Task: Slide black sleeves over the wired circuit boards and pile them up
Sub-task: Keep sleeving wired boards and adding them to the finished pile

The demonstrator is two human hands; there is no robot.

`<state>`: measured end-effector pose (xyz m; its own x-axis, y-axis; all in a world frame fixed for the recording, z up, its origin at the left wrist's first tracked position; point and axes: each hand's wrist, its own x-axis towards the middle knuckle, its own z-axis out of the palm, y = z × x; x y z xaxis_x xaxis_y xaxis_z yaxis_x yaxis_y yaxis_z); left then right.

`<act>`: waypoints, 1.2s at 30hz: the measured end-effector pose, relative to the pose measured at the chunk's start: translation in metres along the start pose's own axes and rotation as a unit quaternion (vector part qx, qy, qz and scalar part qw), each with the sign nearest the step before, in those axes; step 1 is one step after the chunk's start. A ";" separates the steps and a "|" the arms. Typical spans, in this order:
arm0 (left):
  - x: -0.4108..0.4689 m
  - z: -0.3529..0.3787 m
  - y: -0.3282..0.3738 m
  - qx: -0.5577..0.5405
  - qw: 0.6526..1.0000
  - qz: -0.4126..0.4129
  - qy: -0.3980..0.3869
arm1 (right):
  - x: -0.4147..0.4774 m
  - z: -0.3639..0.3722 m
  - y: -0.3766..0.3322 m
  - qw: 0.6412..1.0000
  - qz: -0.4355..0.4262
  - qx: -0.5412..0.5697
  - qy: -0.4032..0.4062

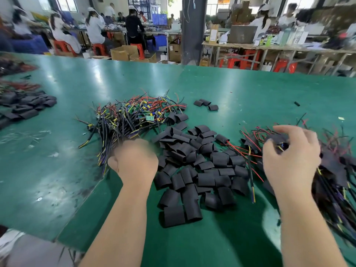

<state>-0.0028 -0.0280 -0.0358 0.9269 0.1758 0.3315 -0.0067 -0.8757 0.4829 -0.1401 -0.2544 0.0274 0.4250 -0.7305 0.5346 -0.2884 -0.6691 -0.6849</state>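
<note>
Table [250, 89]: wide, covered in a glossy green mat, scuffed and flecked with wire scraps near the left front edge.
Loose sleeves [192, 170]: a broad heap of short, matte black tubes pressed flat, lying every way at the centre between the two hands.
Bare wired boards [134, 116]: a bristling pile left of centre; small green boards with yellow and blue parts at the far side, with thin red, black and yellow-tipped wires fanning toward the near edge.
Sleeved boards [335, 166]: a dark stack at the right, black sleeves with red and black wires sticking out.
Far sleeves [28, 106]: a second flat black scatter at the left edge, blurred.
Left hand [135, 160]: blurred, knuckles up at the near wire ends of the bare pile; fingers hidden, so its grip cannot be told.
Right hand [292, 158]: fingers bent and apart, arched over the sleeved stack; whether they clasp a piece cannot be told.
Stray sleeves [206, 104]: three curled black tubes beyond the heap.
</note>
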 end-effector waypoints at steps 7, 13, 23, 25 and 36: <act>0.044 -0.006 0.004 0.126 0.988 0.093 -0.008 | -0.016 0.017 -0.013 0.994 -0.048 0.018 -0.097; 0.068 -0.007 0.007 0.253 0.957 0.119 -0.075 | -0.021 0.022 -0.010 0.991 -0.059 0.016 -0.123; 0.071 -0.026 0.004 0.038 0.992 0.070 0.098 | -0.023 0.029 -0.006 0.988 -0.048 0.028 -0.144; 0.077 -0.046 0.007 -0.037 0.981 0.065 0.177 | -0.023 0.031 -0.005 0.988 -0.051 0.026 -0.144; 0.057 -0.120 0.034 -0.493 0.855 0.097 0.126 | -0.042 0.035 -0.029 0.730 0.231 0.436 -0.474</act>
<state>0.0044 0.0060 0.0966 0.7622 0.2704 0.5882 -0.5805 -0.1167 0.8059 -0.1194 -0.1996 0.0072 0.9766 -0.1515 -0.1527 -0.1094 0.2613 -0.9590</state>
